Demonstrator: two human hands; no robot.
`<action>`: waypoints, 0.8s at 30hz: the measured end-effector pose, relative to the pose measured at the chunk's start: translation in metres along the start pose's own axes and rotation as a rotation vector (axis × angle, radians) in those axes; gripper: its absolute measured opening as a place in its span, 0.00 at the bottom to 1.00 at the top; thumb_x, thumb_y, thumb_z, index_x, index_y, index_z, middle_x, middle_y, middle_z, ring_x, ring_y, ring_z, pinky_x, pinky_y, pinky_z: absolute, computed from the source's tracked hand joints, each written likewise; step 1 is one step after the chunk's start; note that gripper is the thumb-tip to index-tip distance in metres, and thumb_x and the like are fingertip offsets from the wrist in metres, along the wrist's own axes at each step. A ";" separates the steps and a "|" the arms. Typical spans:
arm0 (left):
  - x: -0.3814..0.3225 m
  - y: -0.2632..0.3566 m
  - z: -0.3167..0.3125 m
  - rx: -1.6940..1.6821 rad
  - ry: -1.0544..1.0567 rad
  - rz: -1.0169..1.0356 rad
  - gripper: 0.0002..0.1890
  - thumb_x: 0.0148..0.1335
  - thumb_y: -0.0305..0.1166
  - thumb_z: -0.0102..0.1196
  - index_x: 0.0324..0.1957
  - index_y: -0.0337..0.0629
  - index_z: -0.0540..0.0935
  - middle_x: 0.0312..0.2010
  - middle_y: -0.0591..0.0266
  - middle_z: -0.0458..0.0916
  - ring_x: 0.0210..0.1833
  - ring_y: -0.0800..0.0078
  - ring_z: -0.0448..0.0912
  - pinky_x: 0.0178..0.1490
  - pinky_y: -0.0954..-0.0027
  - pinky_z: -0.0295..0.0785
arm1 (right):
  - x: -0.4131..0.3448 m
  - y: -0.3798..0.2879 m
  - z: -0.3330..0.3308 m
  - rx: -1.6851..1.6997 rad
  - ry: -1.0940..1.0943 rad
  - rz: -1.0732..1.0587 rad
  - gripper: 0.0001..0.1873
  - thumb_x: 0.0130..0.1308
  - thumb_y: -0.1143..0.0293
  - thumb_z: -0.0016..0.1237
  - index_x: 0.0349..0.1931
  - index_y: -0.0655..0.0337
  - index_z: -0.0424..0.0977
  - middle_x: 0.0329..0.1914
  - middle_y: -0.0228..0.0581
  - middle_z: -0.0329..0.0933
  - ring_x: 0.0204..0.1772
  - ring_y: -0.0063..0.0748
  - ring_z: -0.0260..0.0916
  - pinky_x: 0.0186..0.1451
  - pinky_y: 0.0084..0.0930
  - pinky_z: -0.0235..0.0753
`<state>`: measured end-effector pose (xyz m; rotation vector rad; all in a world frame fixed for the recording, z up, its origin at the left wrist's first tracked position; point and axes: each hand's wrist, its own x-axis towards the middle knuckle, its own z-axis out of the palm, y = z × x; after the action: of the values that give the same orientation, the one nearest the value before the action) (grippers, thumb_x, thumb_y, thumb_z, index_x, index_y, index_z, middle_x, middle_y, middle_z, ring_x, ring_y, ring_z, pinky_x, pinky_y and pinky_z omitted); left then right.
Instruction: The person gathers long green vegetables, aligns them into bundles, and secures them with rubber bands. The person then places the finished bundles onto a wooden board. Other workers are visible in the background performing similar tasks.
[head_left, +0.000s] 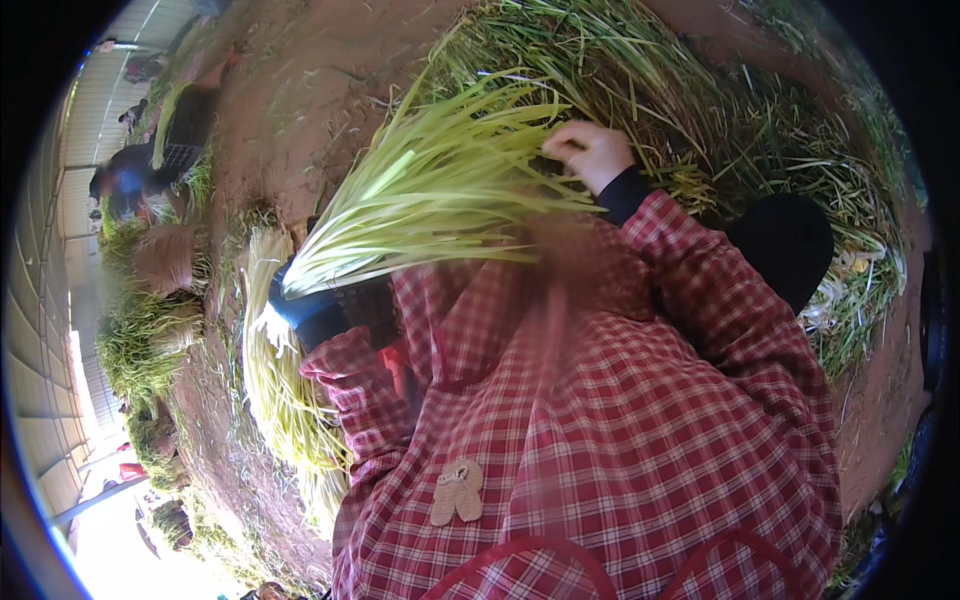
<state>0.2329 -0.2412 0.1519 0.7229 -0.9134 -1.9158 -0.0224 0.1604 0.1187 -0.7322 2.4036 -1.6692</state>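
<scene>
A spread bunch of pale yellow-green leaves, like blanched garlic chives, lies across the front of my body. Its white stem end is gripped by my left hand, which wears a blue glove and is partly hidden behind the stems. Bare and with fingers curled, my right hand is at the loose leaf tips. Whether a leaf is pinched between its fingers cannot be made out. Below the bunch, a dark crate shows in part near my left sleeve.
A large heap of green leaves covers the ground ahead and to the right. More pale chives lie along my left side. Farther left are bundled greens, a black crate and a person in dark clothing.
</scene>
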 end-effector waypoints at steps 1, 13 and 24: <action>0.001 0.000 0.000 0.026 0.050 0.020 0.14 0.57 0.37 0.39 0.28 0.39 0.76 0.30 0.50 0.78 0.37 0.55 0.76 0.49 0.51 0.70 | 0.001 -0.005 -0.012 0.146 -0.030 0.208 0.02 0.60 0.68 0.53 0.33 0.51 0.79 0.36 0.29 0.81 0.31 0.26 0.78 0.32 0.23 0.77; -0.001 0.002 0.008 0.070 0.043 0.018 0.15 0.58 0.36 0.37 0.27 0.37 0.76 0.29 0.52 0.79 0.34 0.59 0.78 0.45 0.56 0.73 | -0.066 0.013 -0.005 -0.792 -0.364 -0.046 0.11 0.60 0.60 0.48 0.40 0.46 0.80 0.34 0.37 0.80 0.35 0.41 0.77 0.40 0.39 0.77; 0.002 0.002 -0.001 0.109 0.069 0.050 0.15 0.57 0.37 0.39 0.27 0.36 0.76 0.31 0.49 0.79 0.36 0.54 0.78 0.47 0.52 0.72 | -0.051 0.008 0.044 -0.763 -0.427 -0.010 0.17 0.57 0.62 0.51 0.48 0.50 0.77 0.33 0.43 0.79 0.37 0.44 0.77 0.41 0.40 0.76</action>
<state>0.2334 -0.2442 0.1532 0.8177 -0.9903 -1.7973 0.0355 0.1484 0.0866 -1.0489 2.6467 -0.4549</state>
